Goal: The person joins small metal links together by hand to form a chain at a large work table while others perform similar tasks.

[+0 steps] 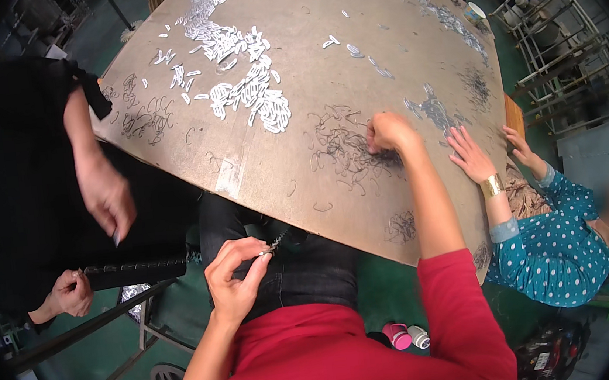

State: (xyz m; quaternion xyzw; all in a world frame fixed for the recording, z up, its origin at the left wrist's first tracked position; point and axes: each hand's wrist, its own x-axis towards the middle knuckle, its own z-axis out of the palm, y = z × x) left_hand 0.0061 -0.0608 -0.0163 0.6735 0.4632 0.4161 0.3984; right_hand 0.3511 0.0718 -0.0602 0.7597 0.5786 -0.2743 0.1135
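Note:
My left hand (236,279) is over my lap, just off the table's near edge. Its thumb and fingers pinch one end of a thin, dark, chain-like metal strand (279,240), too small to make out fully. My right hand (391,134) reaches onto the table (352,215), fingers curled down at the right side of a loose pile of thin, curved dark wire pieces (340,138). Its fingertips are closed, and whatever is between them is hidden. Farther left on the tabletop lie many flat, white, elongated loops (257,91).
At left a person in black has one hand (109,199) over a dark strip (134,266) held by the other. At right a person in a dotted teal shirt (554,238) rests a hand on the table, near grey pieces (433,111). Pink and white bottles (398,336) stand below.

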